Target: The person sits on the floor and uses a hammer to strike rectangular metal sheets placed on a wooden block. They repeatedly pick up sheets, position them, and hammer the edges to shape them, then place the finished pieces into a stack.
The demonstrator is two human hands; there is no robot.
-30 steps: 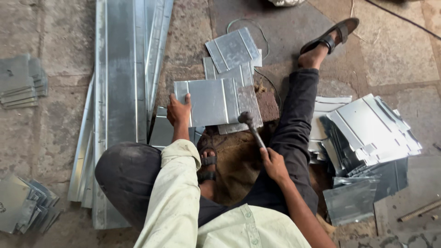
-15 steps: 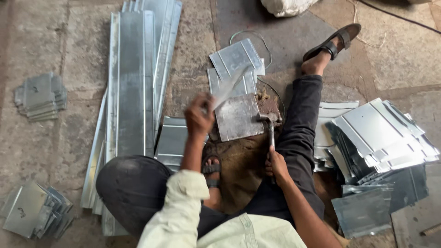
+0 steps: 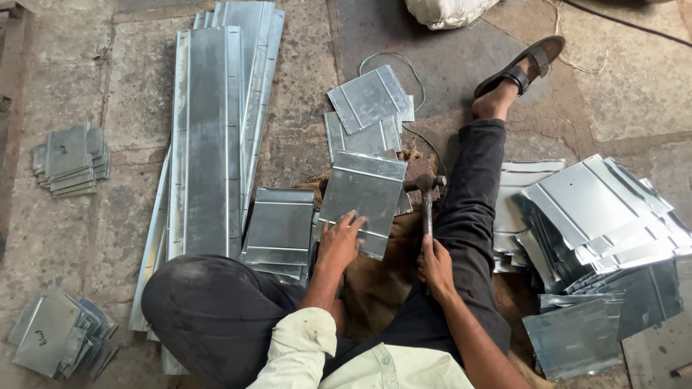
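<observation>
One folded galvanised sheet panel [image 3: 362, 198] is pinned flat under the left hand [image 3: 339, 245], fingers spread on it. The right hand [image 3: 435, 268] has its fingers wrapped around a hammer [image 3: 427, 202], whose head sits at the panel's right edge.

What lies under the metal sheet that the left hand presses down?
Under the metal sheet pressed by the left hand, brown sacking and a dark block edge show; the rest is covered.

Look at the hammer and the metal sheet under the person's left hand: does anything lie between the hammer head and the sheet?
Nothing visible does. The hammer in the right hand has its head at the right edge of the metal sheet, which the left hand presses down.
</observation>
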